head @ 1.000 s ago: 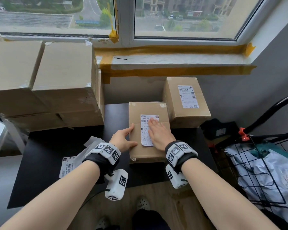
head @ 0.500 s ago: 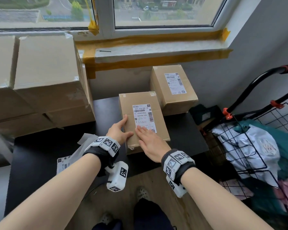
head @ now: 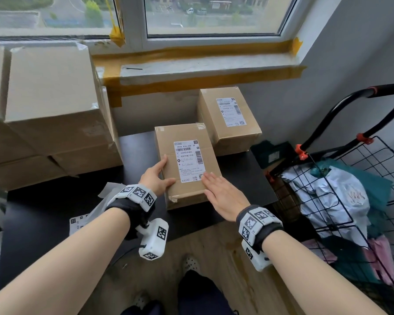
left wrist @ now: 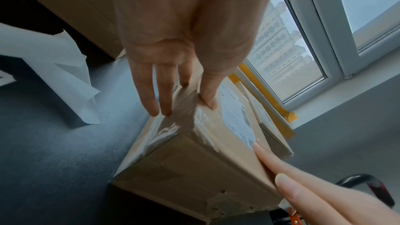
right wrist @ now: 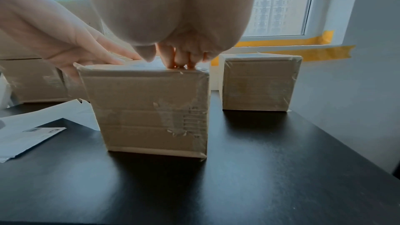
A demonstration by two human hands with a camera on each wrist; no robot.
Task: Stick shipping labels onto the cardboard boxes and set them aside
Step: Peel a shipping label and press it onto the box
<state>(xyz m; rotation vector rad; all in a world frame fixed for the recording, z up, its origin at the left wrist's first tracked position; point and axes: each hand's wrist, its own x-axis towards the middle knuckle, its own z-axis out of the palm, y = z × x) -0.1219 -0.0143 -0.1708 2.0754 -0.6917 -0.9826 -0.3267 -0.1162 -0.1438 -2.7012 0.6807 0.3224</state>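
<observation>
A small cardboard box (head: pixel 187 194) (right wrist: pixel 149 109) stands on the black table (head: pixel 55 201), with a white shipping label (head: pixel 188 160) (left wrist: pixel 238 119) stuck flat on its top. My left hand (head: pixel 160 172) (left wrist: pixel 181 107) steadies the box's left top edge, thumb on top and straight fingers down the side. My right hand (head: pixel 214 185) (right wrist: pixel 179 64) lies flat on the near right of the top, fingertips at the label's near right corner. A second labelled box (head: pixel 228 119) (right wrist: pixel 257 83) stands behind to the right.
Large taped cartons (head: pixel 50 105) are stacked along the table's left side. Loose label sheets and backing paper (head: pixel 87 214) (right wrist: pixel 32 134) lie at the left front. A black wire cart (head: pixel 341 189) full of bags stands to the right of the table. The window sill runs behind.
My right hand has slid down the label toward me, from its upper part to its near right corner, leaving the label uncovered. The left hand stays on the box's left edge.
</observation>
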